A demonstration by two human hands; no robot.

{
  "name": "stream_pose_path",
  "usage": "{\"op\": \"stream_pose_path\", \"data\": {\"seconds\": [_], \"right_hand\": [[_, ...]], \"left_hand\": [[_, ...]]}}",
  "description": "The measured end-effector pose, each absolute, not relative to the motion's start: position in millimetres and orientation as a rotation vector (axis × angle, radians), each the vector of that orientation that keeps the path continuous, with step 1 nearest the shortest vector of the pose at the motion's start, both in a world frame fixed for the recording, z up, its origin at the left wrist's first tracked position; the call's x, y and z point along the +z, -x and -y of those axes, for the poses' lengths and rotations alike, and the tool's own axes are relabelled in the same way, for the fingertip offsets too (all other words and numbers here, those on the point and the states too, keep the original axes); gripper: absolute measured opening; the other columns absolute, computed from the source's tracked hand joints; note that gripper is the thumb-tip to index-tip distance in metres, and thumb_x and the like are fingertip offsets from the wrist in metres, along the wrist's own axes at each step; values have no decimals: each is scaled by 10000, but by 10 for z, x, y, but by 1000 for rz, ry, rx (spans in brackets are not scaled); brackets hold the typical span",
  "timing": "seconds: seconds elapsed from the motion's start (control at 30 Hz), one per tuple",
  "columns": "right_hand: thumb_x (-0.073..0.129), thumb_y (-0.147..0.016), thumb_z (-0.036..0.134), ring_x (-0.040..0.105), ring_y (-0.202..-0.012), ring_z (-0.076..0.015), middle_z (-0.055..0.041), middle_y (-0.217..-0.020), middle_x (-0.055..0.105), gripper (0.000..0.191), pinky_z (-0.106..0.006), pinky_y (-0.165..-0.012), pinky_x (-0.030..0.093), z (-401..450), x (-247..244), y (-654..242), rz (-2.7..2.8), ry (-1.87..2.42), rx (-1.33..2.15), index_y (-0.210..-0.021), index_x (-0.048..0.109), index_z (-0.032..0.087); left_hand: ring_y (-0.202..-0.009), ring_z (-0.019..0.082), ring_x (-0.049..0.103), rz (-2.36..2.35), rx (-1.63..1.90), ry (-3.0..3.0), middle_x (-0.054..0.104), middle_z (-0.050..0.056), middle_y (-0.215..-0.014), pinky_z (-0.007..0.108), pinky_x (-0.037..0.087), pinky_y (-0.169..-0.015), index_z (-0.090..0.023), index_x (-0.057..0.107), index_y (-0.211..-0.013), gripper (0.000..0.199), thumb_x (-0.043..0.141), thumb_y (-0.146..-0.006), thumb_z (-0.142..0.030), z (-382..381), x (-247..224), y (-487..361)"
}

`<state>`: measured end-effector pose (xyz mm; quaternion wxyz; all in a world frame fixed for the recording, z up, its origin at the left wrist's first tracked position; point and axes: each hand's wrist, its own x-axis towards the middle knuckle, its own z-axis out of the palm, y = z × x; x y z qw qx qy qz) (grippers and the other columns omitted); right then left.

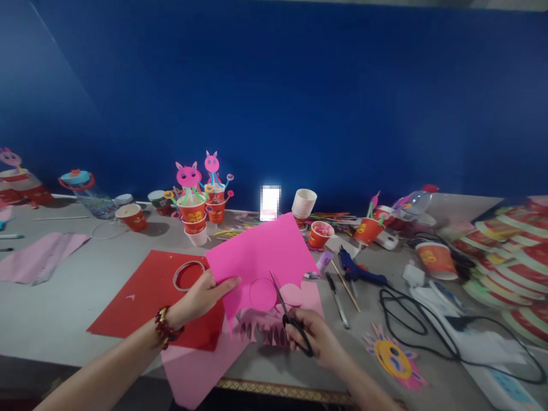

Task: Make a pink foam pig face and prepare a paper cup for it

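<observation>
A bright pink sheet [265, 251] is held up over the table, its left edge pinched by my left hand [208, 294]. My right hand [310, 337] grips black-handled scissors [298, 330], whose blades lie against the sheet's lower part. Left of the blades a drawn circle [262, 294] shows on the sheet. Below and behind it are paler pink paper pieces [268, 326] with cut-out gaps. Under my left hand lies a red sheet [141, 297] with a ring-shaped roll [182, 274] on it.
Paper cups with pink figures [194, 211] stand at the back. To the right are a blue glue gun [357, 269], a pen [338, 299], black cable [402, 334], a yellow-and-pink paper face [394, 358] and stacked cups [509, 268]. Pink paper [40, 257] lies at left.
</observation>
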<state>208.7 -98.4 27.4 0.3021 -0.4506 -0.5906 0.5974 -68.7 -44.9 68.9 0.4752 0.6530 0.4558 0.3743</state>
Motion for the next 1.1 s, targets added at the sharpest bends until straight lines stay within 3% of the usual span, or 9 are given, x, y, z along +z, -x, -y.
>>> {"op": "stream_pose_path", "data": {"seconds": [0.4, 0.8, 0.9, 1.1], "right_hand": [[665, -693, 651, 435, -423, -74, 70, -503, 425, 518, -203, -431, 344, 971, 310, -2087, 1563, 1284, 1573, -586, 402, 217], [681, -707, 615, 416, -408, -65, 79, -489, 408, 511, -191, -407, 333, 964, 236, -2099, 1557, 1286, 1586, -569, 392, 217], [669, -715, 612, 430, -416, -68, 73, -493, 425, 513, -192, -422, 337, 963, 291, -2108, 1588, 1292, 1586, -563, 384, 214], [636, -726, 653, 423, -421, -75, 60, -506, 445, 515, -200, -424, 331, 943, 364, -2133, 1668, 1281, 1550, -578, 421, 210]], "left_hand": [[-952, 230, 639, -1069, 821, -1650, 706, 51, -1018, 321, 518, -854, -176, 647, -1079, 305, 574, -908, -418, 429, 812, 714], [-944, 220, 635, -1025, 783, -1706, 694, 61, -1026, 309, 527, -822, -170, 611, -1132, 333, 550, -922, -421, 397, 855, 758], [-916, 216, 637, -1029, 760, -1743, 697, 56, -986, 312, 528, -811, -156, 622, -1075, 330, 540, -919, -434, 380, 901, 775], [-662, 144, 575, -1098, 722, -1848, 638, -3, -719, 228, 469, -594, -155, 608, -762, 314, 554, -896, -434, 384, 1089, 751]]}}
